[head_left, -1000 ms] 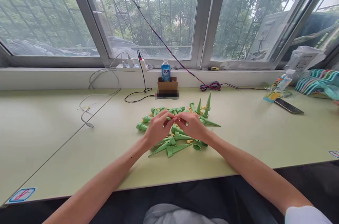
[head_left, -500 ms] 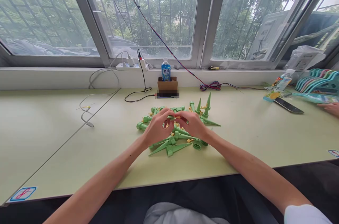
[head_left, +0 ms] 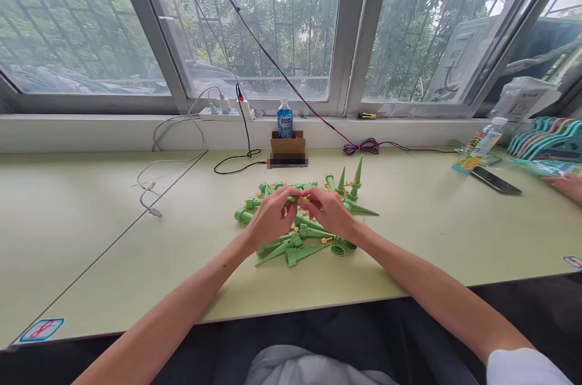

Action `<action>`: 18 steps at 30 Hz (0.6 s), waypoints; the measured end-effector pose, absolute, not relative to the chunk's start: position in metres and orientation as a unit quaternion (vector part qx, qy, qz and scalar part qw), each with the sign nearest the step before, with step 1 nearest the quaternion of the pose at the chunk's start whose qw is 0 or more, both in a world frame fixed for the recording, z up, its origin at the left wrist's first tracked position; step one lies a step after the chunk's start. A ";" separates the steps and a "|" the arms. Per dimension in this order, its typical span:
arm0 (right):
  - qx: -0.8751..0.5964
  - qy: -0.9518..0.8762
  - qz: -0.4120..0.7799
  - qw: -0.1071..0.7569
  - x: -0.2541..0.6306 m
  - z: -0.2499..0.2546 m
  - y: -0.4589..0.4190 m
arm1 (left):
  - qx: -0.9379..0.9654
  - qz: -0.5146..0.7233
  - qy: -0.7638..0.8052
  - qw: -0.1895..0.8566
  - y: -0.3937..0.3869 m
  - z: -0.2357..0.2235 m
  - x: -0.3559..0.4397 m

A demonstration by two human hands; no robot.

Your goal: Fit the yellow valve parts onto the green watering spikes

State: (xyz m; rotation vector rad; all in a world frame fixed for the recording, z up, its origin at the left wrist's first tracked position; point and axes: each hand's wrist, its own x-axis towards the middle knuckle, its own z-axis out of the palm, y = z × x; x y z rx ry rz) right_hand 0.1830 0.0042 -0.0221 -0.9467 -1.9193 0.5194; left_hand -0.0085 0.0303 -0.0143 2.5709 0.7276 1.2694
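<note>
Above a pile of green plant watering spikes, the fingertips of both hands meet. My left hand (head_left: 273, 213) is closed on a green watering spike (head_left: 293, 199), mostly hidden by the fingers. Pinched against its end, my right hand (head_left: 331, 213) is closed too; what lies in its fingertips is too small and covered to make out. Around and below the hands lie several spikes, among them a long one (head_left: 305, 254) in front and an upright one (head_left: 359, 174) at the back right. A green ring-shaped cap (head_left: 337, 250) and a small yellow piece (head_left: 325, 240) lie near my right wrist.
Behind the pile stand a small cardboard box (head_left: 288, 146) and a blue bottle (head_left: 285, 120). Cables (head_left: 361, 147) run along the back. To the right are a phone (head_left: 495, 180), a clear bottle (head_left: 482, 141), teal racks (head_left: 548, 139) and another person's hand (head_left: 566, 186).
Both hands stay almost in place, with the fingertips shifting slightly around the green piece. At the far right, the other person's hand has moved a little to the left.
</note>
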 end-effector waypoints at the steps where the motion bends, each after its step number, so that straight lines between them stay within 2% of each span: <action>1: -0.384 -0.772 0.220 0.456 0.183 -0.022 0.004 | 0.865 0.428 0.246 0.089 0.031 -0.015 -0.008; 8: -0.391 -0.757 0.236 0.467 0.183 -0.019 0.003 | 0.864 0.441 0.228 0.084 0.028 -0.014 -0.008; 18: -0.399 -0.766 0.169 0.474 0.181 -0.016 0.003 | 0.856 0.453 0.238 0.074 0.029 -0.015 -0.008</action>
